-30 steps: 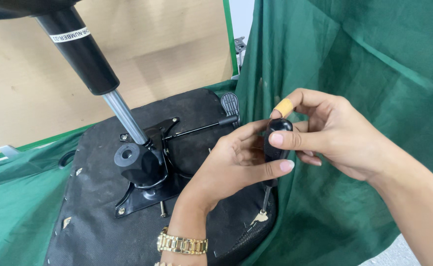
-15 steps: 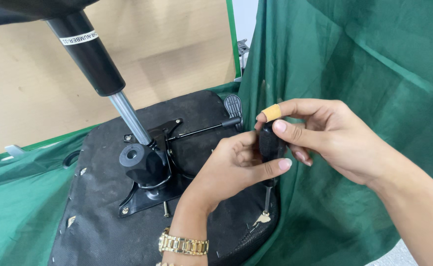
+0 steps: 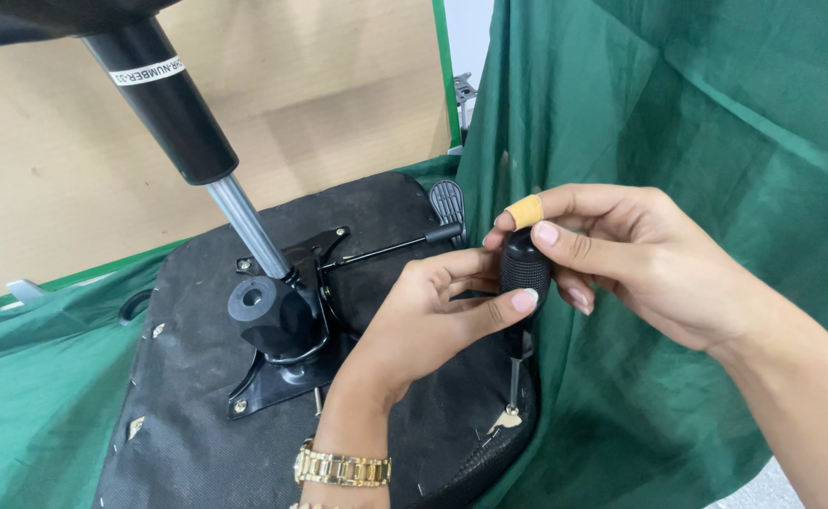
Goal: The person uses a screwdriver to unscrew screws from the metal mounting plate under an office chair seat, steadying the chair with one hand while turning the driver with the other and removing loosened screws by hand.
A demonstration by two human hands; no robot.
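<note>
Shift since a second ago: both hands and screwdriver sit slightly higher and more upright over the seat edge; grip unchanged, view nudged a little to the right.
Green cloth point(image 3: 678, 104): draped over the right side and spread under the seat at left.
Board point(image 3: 329, 104): pale wood-coloured panel standing behind the seat.
Chair seat point(image 3: 188, 405): upside down, black fabric underside facing up, stapled along the edges.
Gas cylinder point(image 3: 173, 104): black tube with a white label band, tilted, chrome rod running down into the mechanism.
Mounting plate point(image 3: 282, 330): black metal bracket in the middle of the seat underside, lever rod with a ribbed paddle reaching toward the hands.
Right hand point(image 3: 640, 259): fingers curled over the top of the handle, thumb pressed on its side, tan plaster around the index fingertip.
Left hand point(image 3: 433, 316): closed around the handle from below, thumb tip on its front; gold watch point(image 3: 341, 467) on the wrist.
Screwdriver point(image 3: 524, 273): black ribbed handle pinched between both hands, held near vertical, thin shaft pointing down to the seat's right edge, tip touching a small light-coloured fitting there.
</note>
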